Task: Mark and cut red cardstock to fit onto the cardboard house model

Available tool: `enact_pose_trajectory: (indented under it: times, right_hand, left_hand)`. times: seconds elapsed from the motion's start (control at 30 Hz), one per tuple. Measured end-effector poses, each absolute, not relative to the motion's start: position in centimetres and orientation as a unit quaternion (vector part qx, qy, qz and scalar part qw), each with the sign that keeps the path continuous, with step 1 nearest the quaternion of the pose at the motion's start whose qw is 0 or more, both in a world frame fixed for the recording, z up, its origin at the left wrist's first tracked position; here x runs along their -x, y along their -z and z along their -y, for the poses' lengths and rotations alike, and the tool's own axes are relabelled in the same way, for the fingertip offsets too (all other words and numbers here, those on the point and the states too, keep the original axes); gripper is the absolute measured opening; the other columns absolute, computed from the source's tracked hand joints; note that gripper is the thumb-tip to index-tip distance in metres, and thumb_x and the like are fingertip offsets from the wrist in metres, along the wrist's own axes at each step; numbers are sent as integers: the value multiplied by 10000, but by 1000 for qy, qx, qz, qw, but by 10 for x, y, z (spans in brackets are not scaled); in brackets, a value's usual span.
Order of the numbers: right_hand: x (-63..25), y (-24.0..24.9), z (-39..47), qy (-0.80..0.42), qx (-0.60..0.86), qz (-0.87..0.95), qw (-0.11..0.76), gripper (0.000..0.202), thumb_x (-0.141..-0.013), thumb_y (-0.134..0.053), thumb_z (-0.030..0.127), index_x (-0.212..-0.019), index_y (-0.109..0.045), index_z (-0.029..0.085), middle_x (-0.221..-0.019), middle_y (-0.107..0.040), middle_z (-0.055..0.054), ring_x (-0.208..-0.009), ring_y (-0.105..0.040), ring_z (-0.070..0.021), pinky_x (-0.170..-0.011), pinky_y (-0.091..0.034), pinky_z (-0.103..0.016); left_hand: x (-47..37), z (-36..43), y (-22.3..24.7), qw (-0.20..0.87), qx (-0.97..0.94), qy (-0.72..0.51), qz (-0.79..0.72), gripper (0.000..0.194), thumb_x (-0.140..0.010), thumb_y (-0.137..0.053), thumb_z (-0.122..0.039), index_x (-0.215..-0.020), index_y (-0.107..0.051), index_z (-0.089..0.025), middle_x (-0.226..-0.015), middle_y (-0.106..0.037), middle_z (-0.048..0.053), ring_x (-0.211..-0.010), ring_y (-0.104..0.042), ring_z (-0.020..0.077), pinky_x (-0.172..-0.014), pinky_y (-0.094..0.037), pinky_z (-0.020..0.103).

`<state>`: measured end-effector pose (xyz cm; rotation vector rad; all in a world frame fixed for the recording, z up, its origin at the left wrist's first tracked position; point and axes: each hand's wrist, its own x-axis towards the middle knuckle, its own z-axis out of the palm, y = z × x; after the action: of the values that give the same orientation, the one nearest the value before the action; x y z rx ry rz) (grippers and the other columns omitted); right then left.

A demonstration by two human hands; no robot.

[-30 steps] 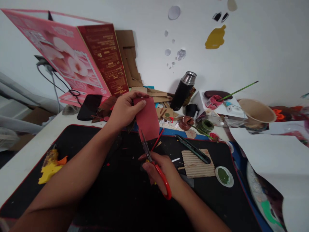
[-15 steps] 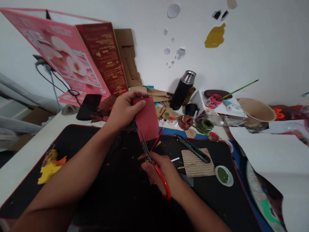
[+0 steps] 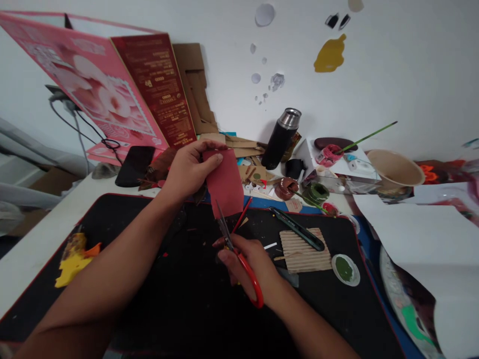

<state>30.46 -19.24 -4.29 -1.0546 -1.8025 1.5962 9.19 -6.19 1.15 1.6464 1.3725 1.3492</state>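
Note:
A red piece of paper (image 3: 226, 184) is pinched near its top left corner between the thumb and fingers of my left hand (image 3: 192, 167). My right hand (image 3: 250, 259) is closed round the handles of red-handled scissors (image 3: 254, 284). Their blades point up and to the left, touching the lower left edge of the paper. Both hands are above a black mat (image 3: 179, 299). A thin red stick (image 3: 242, 214) lies just right of the blades, its lower end hidden by my right hand.
Corrugated cardboard (image 3: 305, 257) with a green cutter (image 3: 297, 228) on it lies at right, beside a dish of green paint (image 3: 345, 270). Yellow scraps (image 3: 73, 264) lie left. Behind stand a black flask (image 3: 280, 139), paint pots and a pink box (image 3: 93, 85).
The whole view has shifted slightly to the left. Both hands keep nearly the same pose, with the scissor blades still at the paper's lower left edge.

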Motion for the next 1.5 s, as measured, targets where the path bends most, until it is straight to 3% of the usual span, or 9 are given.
enact_pose_trajectory:
  times: [0.6, 1.13, 1.5]
  right_hand:
    - [-305, 48, 193, -602, 386, 648, 261, 500, -1066, -578, 623, -1199, -741, 170, -599, -616, 32, -481, -626, -136, -485, -463, -231]
    - [-304, 42, 192, -595, 391, 658, 246, 454, -1066, -564, 590, -1171, -729, 180, -583, -609, 44, -496, -623, -140, -505, -468, -240]
    - [-304, 41, 191, -585, 385, 670, 246, 429, -1082, -548, 553, -1157, -730, 172, -584, -609, 40, -503, -625, -137, -520, -472, -236]
  left_hand:
    - [-93, 61, -9, 308, -605, -526, -513, 246, -879, -722, -286, -1103, -788, -208, -1165, -804, 80, -1048, -730, 254, -872, -616, 373]
    - [-93, 61, -6, 290, -614, -507, -531, 264, -893, -719, -328, -1127, -800, -239, -1184, -806, 70, -1082, -723, 271, -955, -610, 415]
    - [-93, 61, -5, 286, -618, -503, -531, 270, -904, -708, -326, -1141, -793, -231, -1170, -794, 69, -1065, -723, 259, -914, -610, 370]
